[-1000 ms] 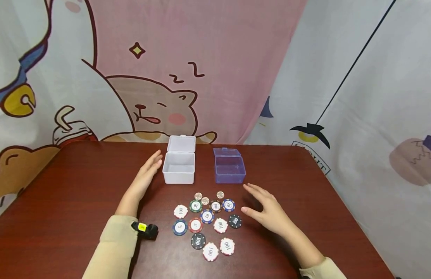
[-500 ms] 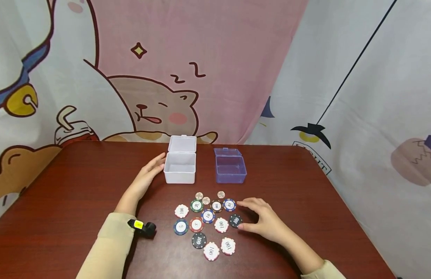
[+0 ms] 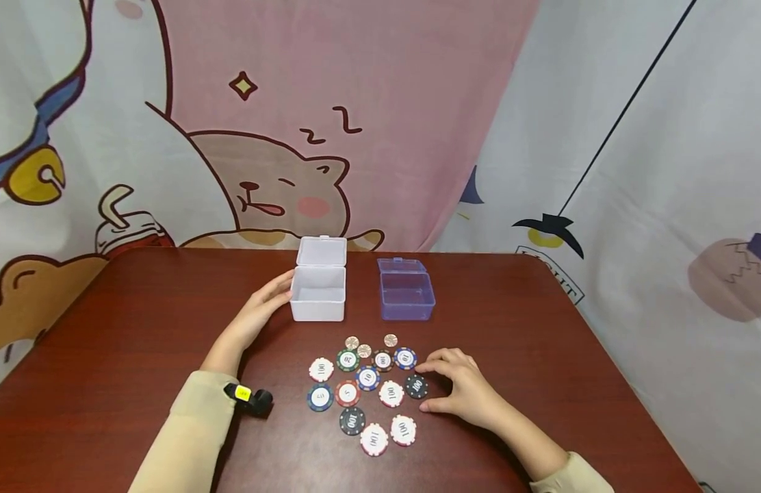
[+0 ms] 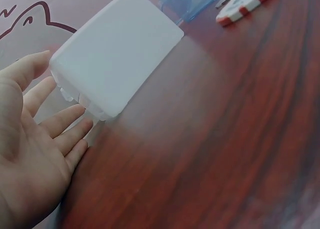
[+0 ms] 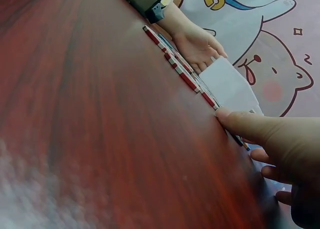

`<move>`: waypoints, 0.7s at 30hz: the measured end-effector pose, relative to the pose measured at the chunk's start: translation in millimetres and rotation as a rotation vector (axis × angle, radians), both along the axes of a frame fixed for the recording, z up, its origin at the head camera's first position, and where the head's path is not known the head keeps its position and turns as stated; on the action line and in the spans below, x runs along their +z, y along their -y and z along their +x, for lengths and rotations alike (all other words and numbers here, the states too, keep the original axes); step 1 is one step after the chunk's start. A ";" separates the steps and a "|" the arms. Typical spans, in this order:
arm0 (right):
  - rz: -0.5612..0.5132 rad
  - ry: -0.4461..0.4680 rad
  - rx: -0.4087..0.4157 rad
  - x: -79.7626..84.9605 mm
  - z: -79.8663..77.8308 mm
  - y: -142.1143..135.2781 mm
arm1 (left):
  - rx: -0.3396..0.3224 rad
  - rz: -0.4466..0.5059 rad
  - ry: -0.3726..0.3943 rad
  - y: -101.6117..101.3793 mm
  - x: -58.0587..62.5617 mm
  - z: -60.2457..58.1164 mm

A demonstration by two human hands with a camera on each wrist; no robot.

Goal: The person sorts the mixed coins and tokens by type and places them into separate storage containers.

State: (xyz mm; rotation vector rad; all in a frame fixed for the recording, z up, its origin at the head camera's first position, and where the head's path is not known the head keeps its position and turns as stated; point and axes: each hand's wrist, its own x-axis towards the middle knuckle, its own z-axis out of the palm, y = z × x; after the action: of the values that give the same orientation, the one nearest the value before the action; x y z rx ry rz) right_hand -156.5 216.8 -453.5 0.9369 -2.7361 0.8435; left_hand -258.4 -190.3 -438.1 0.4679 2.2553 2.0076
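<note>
My left hand [image 3: 250,323] reaches to the left side of an open-lidded white plastic box [image 3: 317,311], its fingertips right at the wall. In the left wrist view that hand's straight, slightly spread fingers [image 4: 65,120] meet the end of the box. On the right, my other hand [image 3: 463,387] hovers low beside a black "100" poker chip [image 3: 416,387]. Its thumb and fingers are parted, with the chip near the gap and nothing gripped. Just beyond those fingers lies a blue "10" chip [image 3: 406,358]. The right wrist view shows the thumb [image 5: 245,125] stretched out close above the tabletop.
Several more chips lie flat in a loose cluster, including a red one [image 3: 347,393] and a green one [image 3: 347,360]. Small copper-coloured coins [image 3: 390,340] sit behind them. A translucent blue box [image 3: 407,312], lid up, stands right of the white one. A printed curtain hangs behind the table.
My right hand has moved left and down to the black chip, its fingers bending inward. The left hand has shifted slightly right, up to the white box. Chips and boxes stay put.
</note>
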 end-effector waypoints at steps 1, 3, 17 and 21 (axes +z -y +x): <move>-0.005 -0.005 -0.001 -0.3 -0.5 -0.1 | 0.000 0.000 0.000 0.4 -3.0 -2.2; -0.009 -0.011 -0.001 -1.2 -1.7 -0.3 | 0.003 0.001 0.001 1.4 -9.2 -6.4; -0.052 -0.023 0.086 -3.7 -14.9 2.9 | 0.002 -0.015 -0.011 2.6 -11.0 -7.1; -0.044 -0.072 0.133 -5.2 -21.3 4.6 | -0.003 -0.013 -0.004 2.0 -12.3 -7.1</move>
State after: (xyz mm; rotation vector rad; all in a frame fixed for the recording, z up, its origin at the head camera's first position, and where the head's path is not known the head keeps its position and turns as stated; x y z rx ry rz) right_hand -177.7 212.2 -458.6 1.1283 -2.6076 0.8688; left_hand -265.5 -192.3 -450.4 0.4739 2.2678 1.9911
